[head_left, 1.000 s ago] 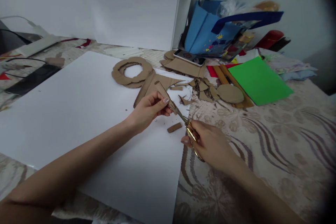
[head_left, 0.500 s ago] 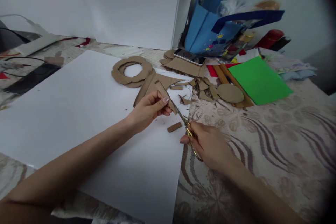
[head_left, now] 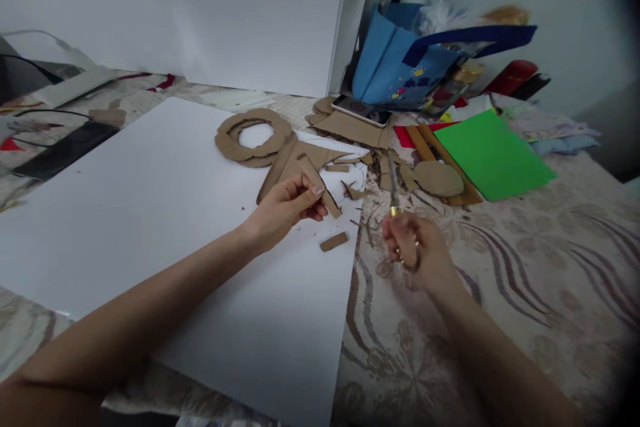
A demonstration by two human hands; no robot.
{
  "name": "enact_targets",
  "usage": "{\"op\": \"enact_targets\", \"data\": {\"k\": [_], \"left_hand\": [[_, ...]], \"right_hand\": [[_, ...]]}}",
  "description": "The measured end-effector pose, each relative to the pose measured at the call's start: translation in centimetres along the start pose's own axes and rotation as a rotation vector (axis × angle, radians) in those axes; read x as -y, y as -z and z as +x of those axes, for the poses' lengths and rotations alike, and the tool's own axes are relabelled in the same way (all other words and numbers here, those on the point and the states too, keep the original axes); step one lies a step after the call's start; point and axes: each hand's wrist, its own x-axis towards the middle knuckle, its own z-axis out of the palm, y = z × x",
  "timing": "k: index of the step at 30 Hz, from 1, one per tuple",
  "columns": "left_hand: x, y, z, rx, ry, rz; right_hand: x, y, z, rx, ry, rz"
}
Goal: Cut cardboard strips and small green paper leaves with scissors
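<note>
My left hand (head_left: 290, 208) pinches a narrow cardboard strip (head_left: 315, 180) above the white board (head_left: 200, 320). To its right, over the patterned cloth, my right hand (head_left: 417, 250) is wrapped round the gold handles of the scissors (head_left: 394, 190); their blades point away from me and look closed, apart from the strip. A short cardboard piece (head_left: 334, 241) lies on the board just below my left fingers. Behind the strip are a folded cardboard sheet (head_left: 280, 170) and cardboard rings (head_left: 227, 137).
Cardboard scraps (head_left: 385, 170) and an oval piece (head_left: 439, 178) lie right of the board, beside a green sheet (head_left: 495, 155). Farther back are a phone (head_left: 361, 110) and a blue bag (head_left: 387, 57). A dark device (head_left: 65, 150) lies at the left.
The scissors have come away from the strip. My right hand has moved right with them, and their blades have turned to point away from me. My left hand has hardly moved.
</note>
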Motion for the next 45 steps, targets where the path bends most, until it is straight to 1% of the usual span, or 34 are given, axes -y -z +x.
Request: {"op": "enact_targets", "data": {"k": [2, 5, 6, 8, 11, 12, 15, 18, 20, 23, 27, 30, 32, 36, 40, 42, 45], "left_hand": [[0.1, 0.0, 0.0, -0.003, 0.042, 0.036], [0.3, -0.2, -0.2, 0.053, 0.110, 0.078], [0.3, -0.3, -0.3, 0.075, 0.121, 0.087], [0.2, -0.5, -0.6, 0.108, 0.124, 0.112], [0.0, -0.7, -0.8, 0.130, 0.102, 0.177], [-0.1, -0.7, -0.8, 0.140, 0.095, 0.196], [0.0, -0.6, -0.7, 0.156, 0.060, 0.237], [0.2, -0.6, -0.6, 0.157, 0.031, 0.281], [0.4, -0.6, -0.6, 0.156, 0.017, 0.317], [0.5, -0.5, -0.7, 0.156, -0.006, 0.369], [0.8, -0.6, -0.8, 0.173, -0.005, 0.425], [0.8, -0.9, -1.0, 0.229, 0.019, 0.470], [0.7, -1.2, -1.3, 0.277, 0.036, 0.507], [0.5, -1.4, -1.6, 0.342, 0.052, 0.557], [0.6, -1.2, -1.5, 0.353, 0.084, 0.507], [0.7, -1.1, -1.3, 0.313, 0.114, 0.466], [0.6, -0.8, -0.7, 0.161, 0.135, 0.364]], "right_hand": [[-0.6, 0.8, 0.9, 0.002, -0.077, 0.110], [-1.0, 1.5, 1.4, 0.078, -0.089, 0.108], [-1.0, 1.5, 1.2, 0.130, -0.072, 0.075], [-0.8, 1.4, 0.7, 0.279, -0.031, -0.020], [-0.2, 1.2, -0.1, 0.478, 0.021, -0.160], [0.0, 1.1, -0.3, 0.509, 0.032, -0.187], [0.2, 1.2, -0.5, 0.534, 0.043, -0.199], [-0.1, 1.2, -0.2, 0.511, 0.009, -0.143], [-0.4, 1.2, 0.1, 0.459, -0.022, -0.096], [-0.5, 1.0, 0.5, 0.350, -0.002, -0.028], [0.4, 0.7, 0.7, 0.167, 0.042, -0.014], [1.1, 0.5, 0.6, 0.036, 0.058, -0.045], [1.2, 0.5, 0.6, -0.004, 0.072, -0.029], [0.5, 0.7, 0.7, 0.059, 0.117, 0.008], [-0.5, 0.7, 1.0, 0.091, 0.120, 0.077], [-0.7, 0.6, 1.0, 0.112, 0.106, 0.086], [-0.5, 0.7, 0.7, 0.160, 0.117, 0.007]]}}
